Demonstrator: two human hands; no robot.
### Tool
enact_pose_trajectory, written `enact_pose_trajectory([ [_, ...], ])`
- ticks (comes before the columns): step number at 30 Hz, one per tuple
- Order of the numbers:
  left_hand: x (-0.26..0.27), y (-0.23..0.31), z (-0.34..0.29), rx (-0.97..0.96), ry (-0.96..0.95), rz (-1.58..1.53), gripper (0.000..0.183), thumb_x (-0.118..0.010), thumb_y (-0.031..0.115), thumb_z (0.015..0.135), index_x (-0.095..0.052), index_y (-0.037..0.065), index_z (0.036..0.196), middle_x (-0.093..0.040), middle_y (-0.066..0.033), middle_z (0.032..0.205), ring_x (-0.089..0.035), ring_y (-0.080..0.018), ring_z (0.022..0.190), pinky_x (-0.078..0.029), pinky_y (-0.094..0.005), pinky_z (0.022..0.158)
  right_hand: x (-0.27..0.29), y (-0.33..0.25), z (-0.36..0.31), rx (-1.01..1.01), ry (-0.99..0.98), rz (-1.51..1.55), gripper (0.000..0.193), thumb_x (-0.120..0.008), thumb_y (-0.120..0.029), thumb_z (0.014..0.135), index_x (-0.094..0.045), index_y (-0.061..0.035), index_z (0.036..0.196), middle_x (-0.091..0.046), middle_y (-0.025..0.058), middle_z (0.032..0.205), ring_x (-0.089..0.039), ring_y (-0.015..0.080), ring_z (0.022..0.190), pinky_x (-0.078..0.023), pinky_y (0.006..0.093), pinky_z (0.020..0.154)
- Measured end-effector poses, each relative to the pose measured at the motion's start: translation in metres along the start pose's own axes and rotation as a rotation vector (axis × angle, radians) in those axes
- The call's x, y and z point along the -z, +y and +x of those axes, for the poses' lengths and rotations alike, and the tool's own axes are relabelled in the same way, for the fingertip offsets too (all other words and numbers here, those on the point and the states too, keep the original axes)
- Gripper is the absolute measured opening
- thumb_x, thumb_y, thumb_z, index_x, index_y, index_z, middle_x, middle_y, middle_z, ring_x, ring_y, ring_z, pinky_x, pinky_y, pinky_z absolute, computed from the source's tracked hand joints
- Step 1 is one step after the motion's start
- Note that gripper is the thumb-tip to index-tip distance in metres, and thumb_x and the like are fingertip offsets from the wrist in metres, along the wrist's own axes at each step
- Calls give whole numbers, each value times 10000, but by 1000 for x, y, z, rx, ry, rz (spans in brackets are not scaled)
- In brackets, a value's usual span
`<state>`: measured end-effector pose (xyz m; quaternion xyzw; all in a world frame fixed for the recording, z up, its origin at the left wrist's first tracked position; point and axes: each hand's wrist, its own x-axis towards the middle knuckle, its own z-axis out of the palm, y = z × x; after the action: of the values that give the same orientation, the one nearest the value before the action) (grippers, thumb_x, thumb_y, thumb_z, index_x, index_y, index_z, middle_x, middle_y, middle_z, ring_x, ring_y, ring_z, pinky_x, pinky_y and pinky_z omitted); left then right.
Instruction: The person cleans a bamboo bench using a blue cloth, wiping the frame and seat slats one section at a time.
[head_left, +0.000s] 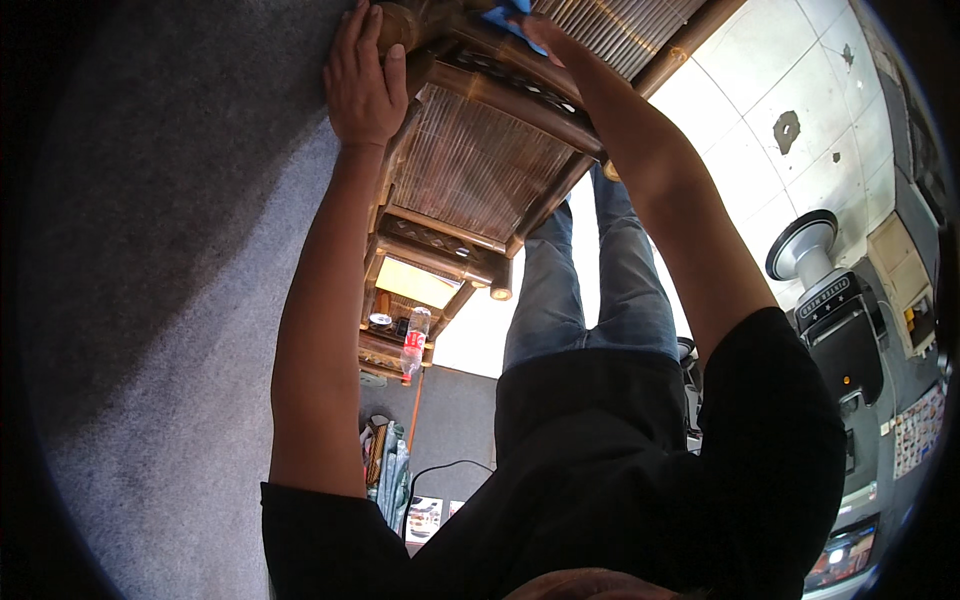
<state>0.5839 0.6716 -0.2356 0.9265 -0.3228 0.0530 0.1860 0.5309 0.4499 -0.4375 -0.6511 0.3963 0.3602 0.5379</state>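
Observation:
At the top, my left hand lies against the rounded end of a thick bamboo pole, its fingers stretched out and its thumb apart. My right hand is at the top edge, closed on a blue cloth pressed to the bamboo frame. Part of that hand and cloth is cut off by the picture's edge. Below both hands spreads a brown bamboo bench with a slatted panel and lattice trim. A second slatted surface shows beyond my right hand.
A grey wall runs along the left. A small bamboo table bears a clear plastic bottle with a red label. White floor tiles with damaged spots lie at right, near a black barber chair on a round metal base.

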Motion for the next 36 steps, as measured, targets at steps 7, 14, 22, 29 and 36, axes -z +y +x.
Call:
enact_pose_trajectory([
  [7, -3, 1, 7, -10, 20, 0, 465, -424, 344, 1083, -503, 88, 1463, -486, -119, 1524, -477, -333, 1387, -383, -477, 1120, 38, 91, -10, 304, 23, -79, 503, -560, -360, 1004, -546, -103, 1436, -676, 206, 1282, -646, 325, 1170, -487, 423, 1008],
  [14, -5, 1, 3, 11, 14, -36, 465, -434, 343, 1078, -503, 95, 1465, -484, -109, 1529, -467, -330, 1397, -385, -477, 1119, 122, 215, -65, 281, 257, -405, 494, -602, -248, 958, -529, -92, 1421, -694, 277, 1115, -674, 436, 1045, -521, 530, 860],
  [22, 7, -9, -10, 33, -1, 16, 473, -431, 341, 1078, -473, 113, 1490, -474, -106, 1542, -462, -334, 1406, -387, -489, 1115, -25, 196, -153, 539, 440, -404, 672, -688, -92, 796, -480, -47, 1434, -575, 249, 1360, -571, 430, 1242, -482, 508, 1017],
  [29, -1, 2, 1, 48, -40, -63, 483, -414, 350, 1082, -466, 99, 1491, -466, -133, 1541, -463, -349, 1401, -382, -503, 1110, -127, 55, -95, 570, 297, -472, 591, -614, -129, 855, -533, -143, 1440, -529, 105, 1509, -422, 389, 1422, -299, 508, 1200],
  [36, -9, 2, 3, -1, -5, -11, 488, -413, 364, 1083, -475, 88, 1481, -468, -134, 1536, -458, -359, 1397, -364, -504, 1135, -82, 108, -110, 937, 129, -947, 516, -627, -241, 914, -575, -282, 1425, -311, -15, 1663, -276, 374, 1525, -230, 528, 1251],
])
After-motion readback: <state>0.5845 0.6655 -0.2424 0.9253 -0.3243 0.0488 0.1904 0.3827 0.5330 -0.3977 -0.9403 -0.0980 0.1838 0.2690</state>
